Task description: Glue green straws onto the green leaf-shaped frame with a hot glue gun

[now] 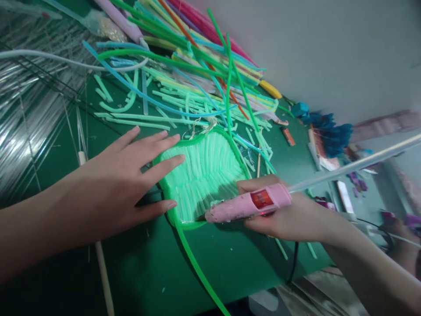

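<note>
A rounded light-green panel [204, 166] of short strips lies flat, edged by a darker green strip [194, 259] whose loose end runs toward the bottom. My left hand [134, 175] is spread with fingers apart, its fingertips at the panel's left rim. My right hand [283, 210] is wrapped round a pink glue gun [246, 206], with a clear stick coming out of its back end. The gun's tip is at the panel's lower edge, where a shiny clear line shows beside the green rim.
Cut light-green pieces [184, 96] and long coloured strips [197, 52] lie beyond the panel on the green table [158, 272]. Clear wrapping [39, 96] is at left, a wooden stick [104, 281] at lower left. Blue feathery material [329, 131] and another person's hand [399, 237] are at right.
</note>
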`<state>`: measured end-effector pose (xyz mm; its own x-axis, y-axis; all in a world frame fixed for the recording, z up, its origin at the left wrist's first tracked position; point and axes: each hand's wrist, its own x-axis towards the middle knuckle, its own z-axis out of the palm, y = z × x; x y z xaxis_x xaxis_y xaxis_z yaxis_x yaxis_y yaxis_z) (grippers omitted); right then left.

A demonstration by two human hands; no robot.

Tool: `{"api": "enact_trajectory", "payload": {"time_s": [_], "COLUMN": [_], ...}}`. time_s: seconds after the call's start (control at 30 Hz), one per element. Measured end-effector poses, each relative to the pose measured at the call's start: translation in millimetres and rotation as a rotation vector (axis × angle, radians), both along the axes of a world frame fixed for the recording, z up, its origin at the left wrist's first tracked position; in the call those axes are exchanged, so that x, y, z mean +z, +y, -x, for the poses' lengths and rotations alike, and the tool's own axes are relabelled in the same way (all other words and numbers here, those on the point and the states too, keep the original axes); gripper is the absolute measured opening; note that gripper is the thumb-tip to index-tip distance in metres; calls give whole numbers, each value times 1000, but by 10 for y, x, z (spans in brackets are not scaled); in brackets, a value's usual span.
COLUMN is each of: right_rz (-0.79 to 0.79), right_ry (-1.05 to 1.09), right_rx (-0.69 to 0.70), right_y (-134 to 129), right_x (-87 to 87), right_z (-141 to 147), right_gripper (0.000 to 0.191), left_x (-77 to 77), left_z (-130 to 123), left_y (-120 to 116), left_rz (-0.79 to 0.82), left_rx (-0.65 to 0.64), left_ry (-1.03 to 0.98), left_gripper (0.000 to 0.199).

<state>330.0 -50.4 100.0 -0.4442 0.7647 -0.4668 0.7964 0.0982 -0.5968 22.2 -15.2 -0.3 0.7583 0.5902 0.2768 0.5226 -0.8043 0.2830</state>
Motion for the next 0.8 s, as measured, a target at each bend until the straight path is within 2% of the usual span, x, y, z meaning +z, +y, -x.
{"api": "enact_trajectory", "payload": {"time_s": [0.8], "right_rz": [-58], "right_ry": [62], "right_rx": [36], "right_y": [0], "right_x": [-21], "right_z": [-53], "right_gripper": [18], "left_x": [-8], "left_z": [-1], "left_y": [8], "left_rz": [-33], "left_rx": [-2], "left_ry": [23], "left_gripper": [64]}}
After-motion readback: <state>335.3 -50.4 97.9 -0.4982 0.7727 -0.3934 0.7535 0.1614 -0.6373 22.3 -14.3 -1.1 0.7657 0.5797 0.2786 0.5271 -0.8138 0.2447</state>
